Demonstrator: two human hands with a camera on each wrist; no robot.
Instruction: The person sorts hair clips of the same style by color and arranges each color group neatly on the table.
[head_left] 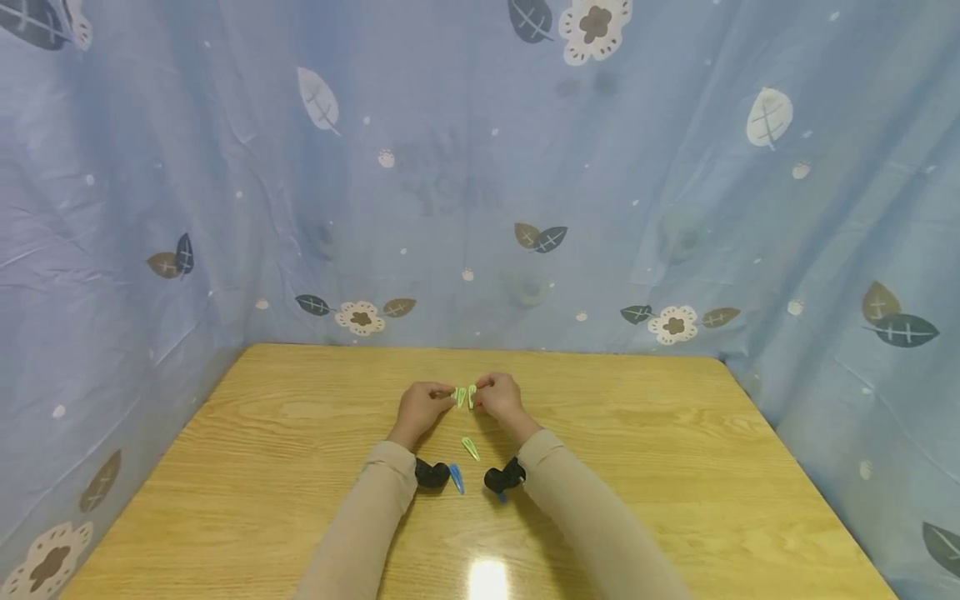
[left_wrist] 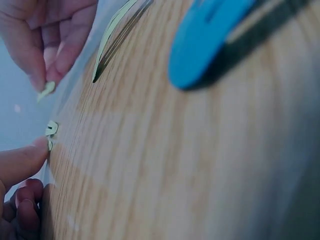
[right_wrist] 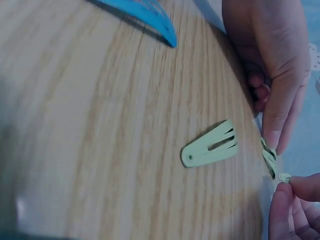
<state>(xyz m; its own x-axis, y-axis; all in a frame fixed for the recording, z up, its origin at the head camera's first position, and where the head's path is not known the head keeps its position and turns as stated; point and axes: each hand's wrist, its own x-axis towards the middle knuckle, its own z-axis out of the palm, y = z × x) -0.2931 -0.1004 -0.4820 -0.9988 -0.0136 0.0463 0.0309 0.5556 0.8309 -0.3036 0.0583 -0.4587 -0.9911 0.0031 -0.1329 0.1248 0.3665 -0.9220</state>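
Near the far side of the table, my left hand has its thumb and forefinger at the light green snap hair clips lying side by side. Just right of them, another light green hair clip is pinched between thumb and forefinger of my right hand. In the right wrist view this pinched clip is close beside the clips under the left fingertips. One more green hair clip lies alone on the wood, nearer to me, between the wrists.
A blue hair clip lies beside the black left wrist camera. Another blue piece shows partly under the right wrist camera. Behind the wooden table hangs a blue patterned curtain, which also closes both sides.
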